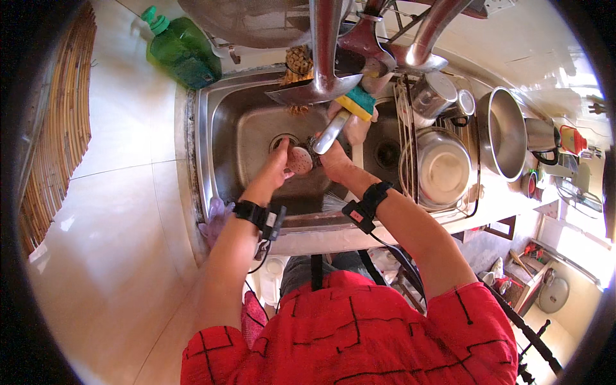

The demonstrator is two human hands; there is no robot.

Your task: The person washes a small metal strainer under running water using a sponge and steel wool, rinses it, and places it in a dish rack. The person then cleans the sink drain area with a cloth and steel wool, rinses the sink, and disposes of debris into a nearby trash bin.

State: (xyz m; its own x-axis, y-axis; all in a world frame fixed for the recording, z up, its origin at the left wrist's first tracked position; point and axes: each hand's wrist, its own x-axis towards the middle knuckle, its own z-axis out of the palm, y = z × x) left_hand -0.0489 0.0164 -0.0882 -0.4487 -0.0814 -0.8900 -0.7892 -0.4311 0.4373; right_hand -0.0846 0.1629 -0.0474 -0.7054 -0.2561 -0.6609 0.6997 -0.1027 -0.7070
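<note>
My left hand (276,166) is over the stainless-steel sink (248,183), its fingers around a round, pale pink item with small dark holes (300,160). Just right of it my right hand (333,159) is closed on a dark, mesh-like thing (311,143) beneath the faucet spout (332,132); it may be a metal scourer, but the hand and spout partly hide it. Behind the spout lies a yellow and green sponge (358,103). Both wrists wear black straps with small devices.
Large metal utensils (325,53) hang over the sink's far side. A green pump bottle (185,53) stands at the back left. On the right, a wire rack (476,192) holds a metal bowl (442,166) and cups. A purple plastic bag (216,221) lies at the sink's near left corner.
</note>
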